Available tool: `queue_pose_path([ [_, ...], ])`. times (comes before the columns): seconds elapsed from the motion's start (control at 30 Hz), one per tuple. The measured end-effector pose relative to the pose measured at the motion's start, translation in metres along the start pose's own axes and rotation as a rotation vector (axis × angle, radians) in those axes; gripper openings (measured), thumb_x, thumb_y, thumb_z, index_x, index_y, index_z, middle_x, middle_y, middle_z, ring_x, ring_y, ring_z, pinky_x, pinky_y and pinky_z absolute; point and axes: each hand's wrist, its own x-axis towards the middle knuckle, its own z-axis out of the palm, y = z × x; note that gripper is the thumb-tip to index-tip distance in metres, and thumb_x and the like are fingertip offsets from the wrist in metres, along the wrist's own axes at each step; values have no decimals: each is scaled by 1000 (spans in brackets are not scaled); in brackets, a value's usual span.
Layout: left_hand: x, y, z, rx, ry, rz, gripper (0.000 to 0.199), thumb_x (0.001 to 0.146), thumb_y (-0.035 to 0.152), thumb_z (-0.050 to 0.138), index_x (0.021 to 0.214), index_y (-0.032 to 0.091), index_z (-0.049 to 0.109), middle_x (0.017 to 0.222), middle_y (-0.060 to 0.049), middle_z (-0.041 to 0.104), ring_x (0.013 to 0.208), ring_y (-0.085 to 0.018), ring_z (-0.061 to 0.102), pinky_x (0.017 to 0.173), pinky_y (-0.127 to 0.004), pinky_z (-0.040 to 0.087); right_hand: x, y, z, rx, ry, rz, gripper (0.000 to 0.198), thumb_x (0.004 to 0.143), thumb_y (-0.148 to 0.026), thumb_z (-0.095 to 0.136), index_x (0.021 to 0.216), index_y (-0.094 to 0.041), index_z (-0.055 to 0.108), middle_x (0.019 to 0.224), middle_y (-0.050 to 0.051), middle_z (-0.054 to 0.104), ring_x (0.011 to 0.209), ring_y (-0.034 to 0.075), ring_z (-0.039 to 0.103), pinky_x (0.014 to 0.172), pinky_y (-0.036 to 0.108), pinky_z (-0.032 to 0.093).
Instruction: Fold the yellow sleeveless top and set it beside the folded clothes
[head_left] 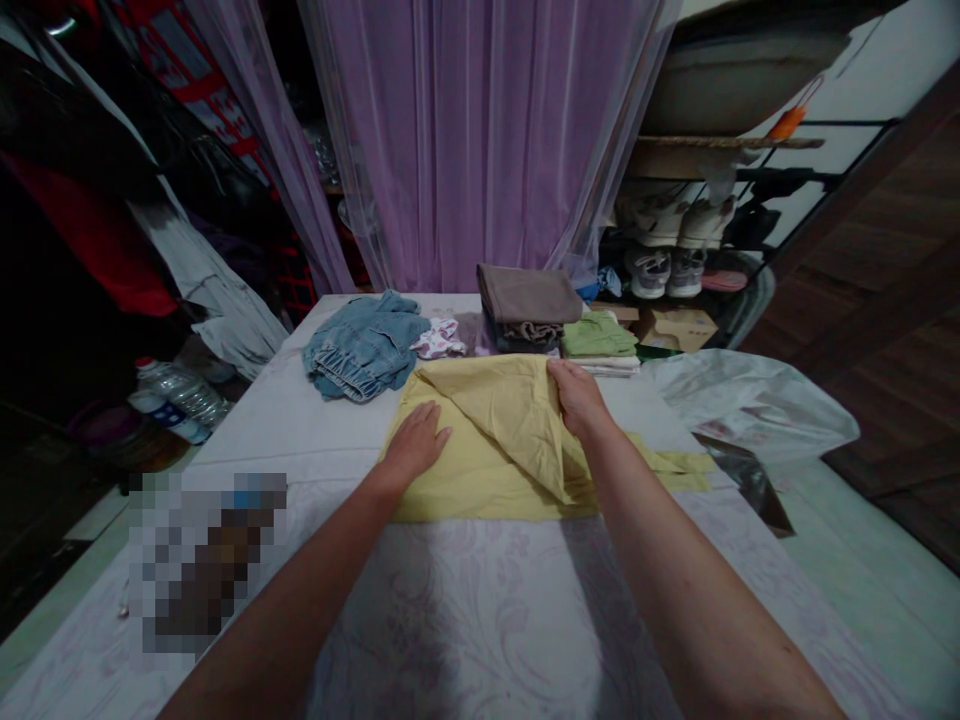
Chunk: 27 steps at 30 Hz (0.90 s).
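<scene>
A pale patterned cover (465, 620) is spreading out beneath the right hand (576, 396), whose thumb and fingers are pinching cloth, and a purple curtain (487, 140) is hanging well beyond that grip. The yellow cloth (491, 440) is lying on the cover, its far edge caught in the grip and a diagonal flap slanting down just left of it. Farther left and beyond, a denim garment (364, 345) is lying bunched; just beyond the grip, a dark folded stack (529, 295) is standing. Left of the grip, the left hand (416, 440) is resting flat on the yellow cloth, fingers extended, gripping nothing. Just beyond and right, a green folded cloth (600, 335) is lying; beyond and left, a small printed cloth (440, 340) is touching the denim.
</scene>
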Motion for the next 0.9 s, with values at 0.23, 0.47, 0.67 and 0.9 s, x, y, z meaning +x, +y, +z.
queue_pose_path([
  [0.23, 18, -25, -7, 45, -19, -145, 65, 97, 52, 31, 149, 13, 34, 157, -15, 32, 146, -30, 26, 117, -55, 20, -3, -16, 3, 35, -39, 14, 39, 52, -53, 75, 67, -21, 58, 58, -5, 62, 62, 14, 58, 59, 24, 44],
  [0.47, -17, 2, -15, -32, -104, 92, 63, 96, 55, 32, 146, 18, 41, 159, -11, 29, 148, -29, 18, 120, -49, 12, -2, 3, 13, -160, -43, -65, 38, 68, -55, 61, 79, -19, 65, 70, -2, 67, 69, 15, 60, 65, 26, 47],
  [0.67, -38, 14, -14, -189, -259, 289, 63, 94, 63, 33, 145, 28, 42, 159, -6, 30, 148, -26, 21, 120, -49, 13, -7, 13, 3, -531, 113, -144, 32, 76, -35, 55, 100, -17, 68, 95, 7, 70, 89, 22, 62, 85, 37, 47],
  [0.9, -27, 8, -9, -216, -242, 271, 50, 98, 54, 31, 140, 34, 48, 158, -2, 33, 147, -24, 23, 119, -49, 13, -102, 7, -13, -982, -471, -761, 22, 89, -23, 49, 93, -23, 70, 93, 5, 71, 89, 18, 63, 81, 29, 47],
])
